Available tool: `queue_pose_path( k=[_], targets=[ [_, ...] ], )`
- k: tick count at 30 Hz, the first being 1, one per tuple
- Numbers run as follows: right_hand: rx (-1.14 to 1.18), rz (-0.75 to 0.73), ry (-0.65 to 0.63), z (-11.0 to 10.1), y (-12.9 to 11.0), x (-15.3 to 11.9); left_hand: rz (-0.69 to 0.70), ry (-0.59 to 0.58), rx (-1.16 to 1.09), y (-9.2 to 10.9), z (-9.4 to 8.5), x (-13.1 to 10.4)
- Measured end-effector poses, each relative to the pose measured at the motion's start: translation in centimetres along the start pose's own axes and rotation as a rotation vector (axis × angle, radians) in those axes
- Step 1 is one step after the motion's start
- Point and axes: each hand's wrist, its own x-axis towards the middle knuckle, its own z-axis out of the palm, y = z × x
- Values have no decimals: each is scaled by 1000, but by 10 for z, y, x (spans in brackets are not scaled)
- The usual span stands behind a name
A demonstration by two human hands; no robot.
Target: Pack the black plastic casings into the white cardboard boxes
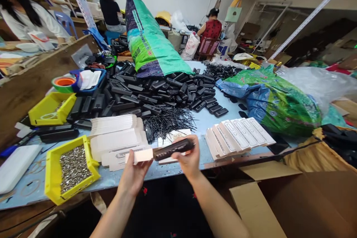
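My left hand point(132, 175) is closed around a small white carton point(144, 155), thumb on its near face. In my right hand point(191, 160) is a long black plastic case point(173, 149) with a row of small slots along its side. The case's left end is right at the carton's open right end; I cannot tell whether it is inside. Both are held just above the table's front edge. Behind my left hand lies a stack of flat white cartons point(117, 145). Past my right hand stands a row of filled-looking cartons point(237, 135) with printed outlines.
Black cases point(131, 95) are heaped across the table point(208, 119), with thin black sticks point(170, 119) before them. A yellow bin point(51, 178) of small metal parts sits left. Large green sacks point(167, 52) stand behind. An open cardboard box point(259, 208) is at lower right. Several people work beyond.
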Motion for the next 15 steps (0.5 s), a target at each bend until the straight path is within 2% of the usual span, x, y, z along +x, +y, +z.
queue_pose_path(
  k=[2, 3, 4, 6, 7, 8, 9, 10, 11, 12, 13, 15],
  targets=[
    [-41, -117, -9, 20, 1, -7, -95, -121, 122, -12, 1, -6],
    [-72, -156, -19, 25, 2, -9, -87, -171, 238, -16, -3, -7],
    [-95, -173, -30, 27, 2, -11, -8, -191, 388, -17, -10, -7],
    [-112, -155, -62, 24, 2, -15, 346, -170, 750, -16, -25, -2],
    [-121, -134, -122, 21, 1, -15, 556, -157, 927, -14, -33, 2],
    [-137, -113, -238, 18, 3, -12, 722, -172, 1089, -12, -39, 6],
    [-156, -90, -399, 15, 6, -7, 811, -224, 1236, -10, -43, 9],
    [-175, -60, -562, 11, 12, 3, 832, -295, 1355, -8, -46, 12],
    [-202, -26, -667, 6, 20, 16, 833, -346, 1435, -7, -47, 13],
    [-249, 18, -678, 0, 31, 33, 849, -360, 1474, -6, -48, 14],
    [-306, 64, -581, -8, 44, 53, 893, -332, 1475, -4, -48, 14],
    [-482, 182, -121, -29, 70, 95, 1012, -223, 1428, -1, -49, 13]
  ],
)
